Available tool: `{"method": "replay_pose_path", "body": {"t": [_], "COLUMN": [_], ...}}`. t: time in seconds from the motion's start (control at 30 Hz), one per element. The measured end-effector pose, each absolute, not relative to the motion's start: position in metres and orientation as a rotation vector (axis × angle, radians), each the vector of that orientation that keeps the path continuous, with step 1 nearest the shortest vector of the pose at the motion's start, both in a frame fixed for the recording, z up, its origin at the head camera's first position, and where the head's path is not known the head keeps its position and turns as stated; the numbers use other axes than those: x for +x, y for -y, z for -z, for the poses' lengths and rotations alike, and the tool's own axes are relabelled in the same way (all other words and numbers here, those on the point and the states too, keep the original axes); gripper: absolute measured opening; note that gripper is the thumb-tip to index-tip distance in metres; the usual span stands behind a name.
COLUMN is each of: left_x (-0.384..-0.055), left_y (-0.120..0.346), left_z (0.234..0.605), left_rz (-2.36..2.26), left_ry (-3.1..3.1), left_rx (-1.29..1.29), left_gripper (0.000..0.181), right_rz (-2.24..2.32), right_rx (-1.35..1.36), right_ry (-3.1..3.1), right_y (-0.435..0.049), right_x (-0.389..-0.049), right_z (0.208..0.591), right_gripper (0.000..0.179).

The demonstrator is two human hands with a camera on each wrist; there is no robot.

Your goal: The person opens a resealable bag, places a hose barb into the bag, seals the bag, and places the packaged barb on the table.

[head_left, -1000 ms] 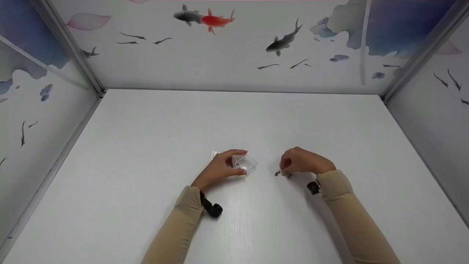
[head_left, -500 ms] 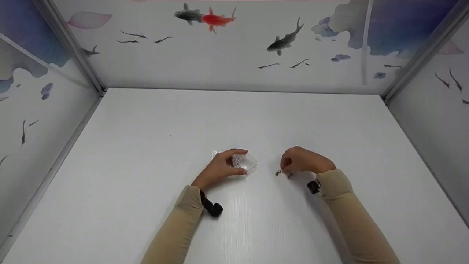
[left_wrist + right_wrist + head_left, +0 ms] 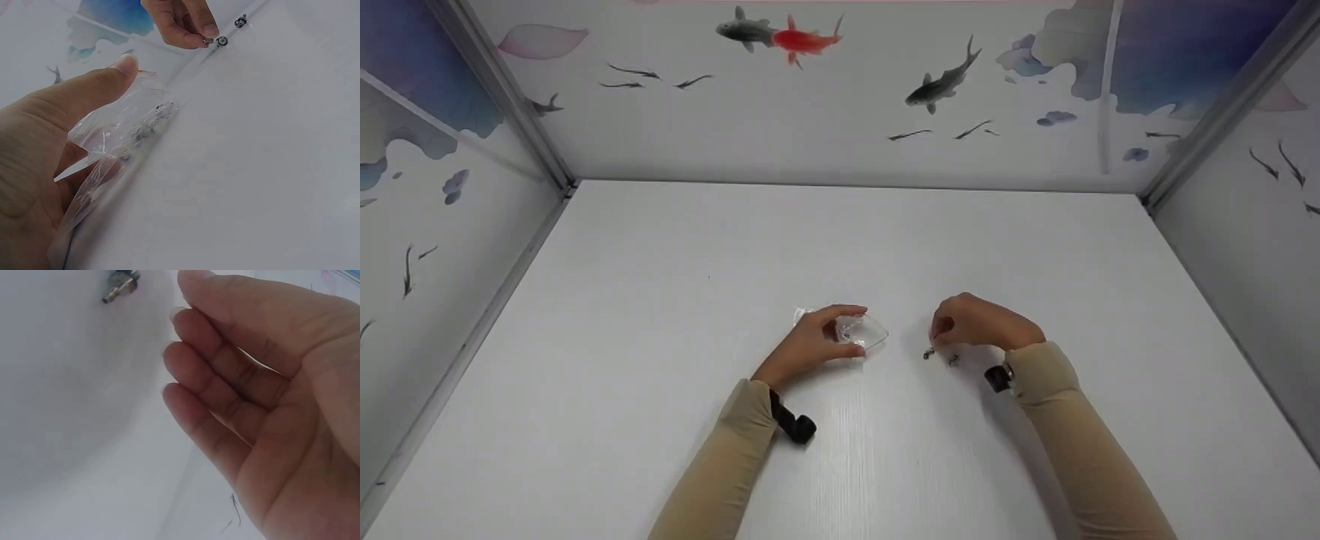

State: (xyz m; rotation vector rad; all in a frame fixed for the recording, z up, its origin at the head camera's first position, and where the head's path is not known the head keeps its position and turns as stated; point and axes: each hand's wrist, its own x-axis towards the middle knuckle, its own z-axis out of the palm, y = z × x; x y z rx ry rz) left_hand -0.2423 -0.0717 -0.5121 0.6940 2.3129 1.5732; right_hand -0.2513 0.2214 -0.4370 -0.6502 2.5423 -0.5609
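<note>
My left hand (image 3: 810, 341) grips a clear plastic zip bag (image 3: 121, 121), its thumb and fingers spread around the mouth. Several small metal pieces (image 3: 140, 132) lie inside it. Over the table to the right, my right hand (image 3: 979, 322) pinches a tiny metal piece (image 3: 208, 40) between thumb and fingertip, mostly covered by the fingers. Two small silver fittings with dark bands lie just below that hand: the left fitting (image 3: 928, 354) right by the fingertips, the right fitting (image 3: 953, 361) under the palm side. The right wrist view shows one fitting (image 3: 121, 285) with a narrow stem.
The white table (image 3: 660, 420) is enclosed by a back panel (image 3: 840, 127) and side panels printed with fish and lotus. Grey metal posts (image 3: 1155, 191) stand at its far corners. A dark camera (image 3: 799, 429) hangs below the left wrist.
My right hand has risen slightly away from the table and shifted a little left, uncovering more of the right fitting. My left hand and the bag have stayed where they were.
</note>
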Motion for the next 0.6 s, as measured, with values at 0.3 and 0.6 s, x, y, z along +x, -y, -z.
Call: {"method": "replay_pose_path", "body": {"t": [0.3,0.6], "left_x": [-0.241,-0.243], "left_y": [0.072,0.071], "left_z": [0.511,0.512], "left_rz": [-1.557,-1.559], "left_ry": [-2.337,-2.342], "left_rx": [0.691,0.686], "left_gripper": [0.064,0.064], "right_rz": [0.557,0.575], "right_rx": [-0.666,-0.73], "right_ry": [-2.566,-2.582], "right_y": [-0.212,-0.202], "right_x": [-0.253,-0.254], "right_z": [0.432,0.427], "right_gripper": [0.009,0.011]}}
